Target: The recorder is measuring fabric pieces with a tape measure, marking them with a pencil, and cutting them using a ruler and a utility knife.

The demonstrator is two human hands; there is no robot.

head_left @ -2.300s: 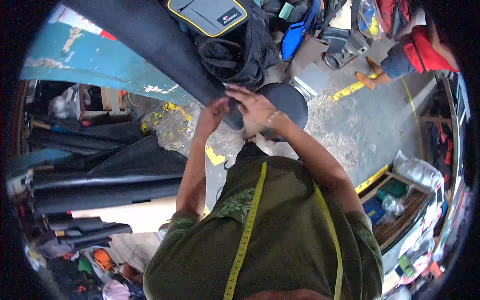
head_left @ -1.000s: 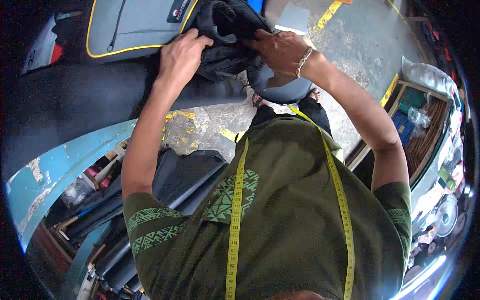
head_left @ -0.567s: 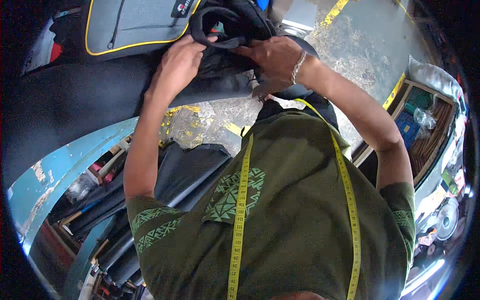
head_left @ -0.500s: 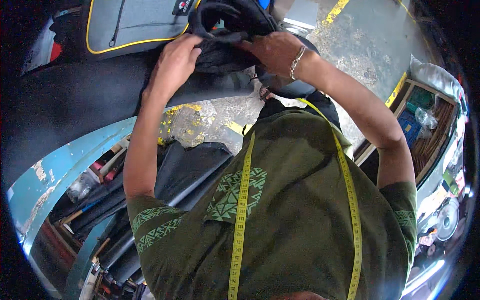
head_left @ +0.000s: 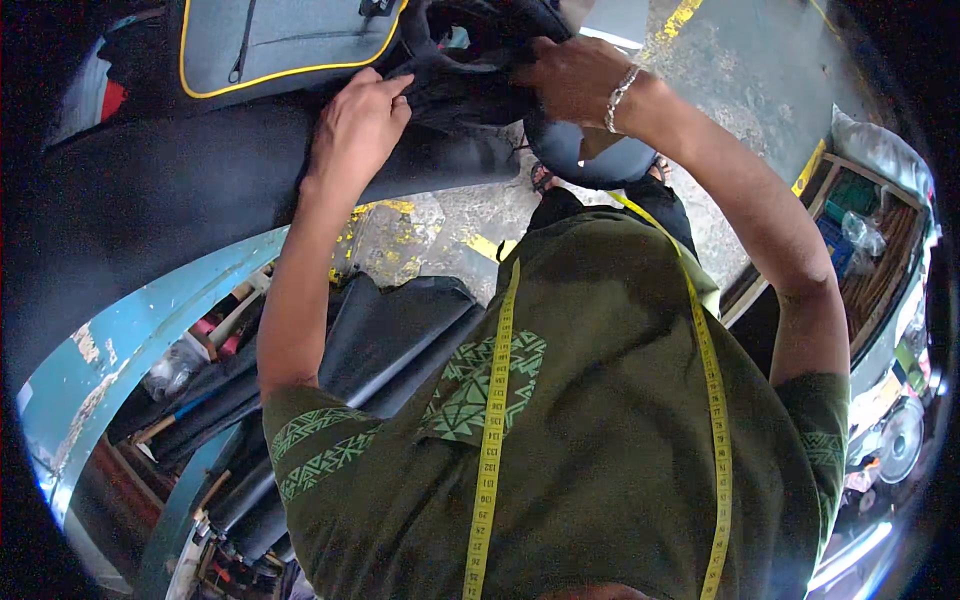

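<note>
In the head view, a worn concrete floor [head_left: 740,100] with yellow painted stripes runs under a workshop bench whose chipped blue edge [head_left: 170,305] curves across the left side. Black sheet material [head_left: 390,330] lies in folds below it, and a wooden crate [head_left: 878,182] stands at the right. A black cover [head_left: 150,190] lies over the bench top, and on it, at the top of the view, is a bag with a grey panel [head_left: 310,40], yellow piping and a dark zipper. The bag's black fabric [head_left: 450,95] spreads just right of that panel.

The left hand [head_left: 360,120] is at the fabric's near edge, index finger stretched out and thumb below; whether it pinches anything cannot be told. The right hand [head_left: 580,85], a chain bracelet [head_left: 622,97] at its wrist, is at the fabric's right side, above a round dark stool [head_left: 590,172]; its fingertips blur into the black, so its grip cannot be told.
</note>
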